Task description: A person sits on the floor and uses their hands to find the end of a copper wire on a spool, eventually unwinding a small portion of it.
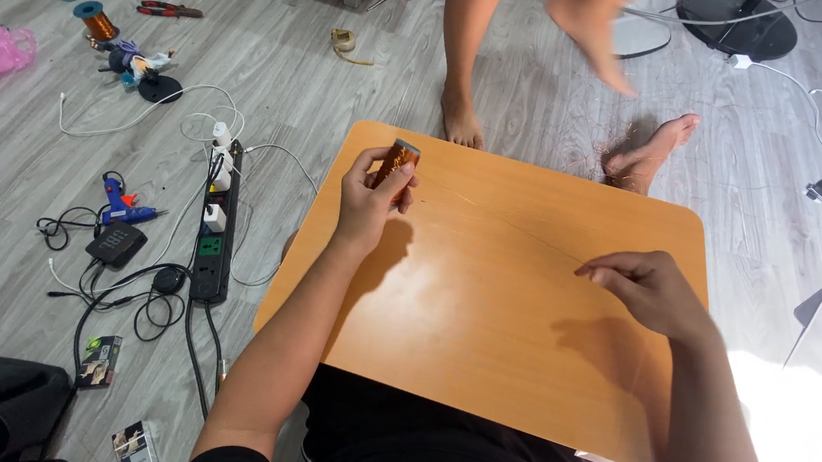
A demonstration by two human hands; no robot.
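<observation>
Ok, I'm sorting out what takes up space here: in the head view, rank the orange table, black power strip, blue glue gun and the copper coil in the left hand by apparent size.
1. Orange table
2. Black power strip
3. Blue glue gun and copper coil in the left hand: they look alike, and the coil sits nearer the camera, so unranked.

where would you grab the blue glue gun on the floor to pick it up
Judging by its pose, take the blue glue gun by its handle, coming from above: it lies flat on the floor, nozzle pointing right, with cables beside it. Avoid the nozzle end.
</observation>
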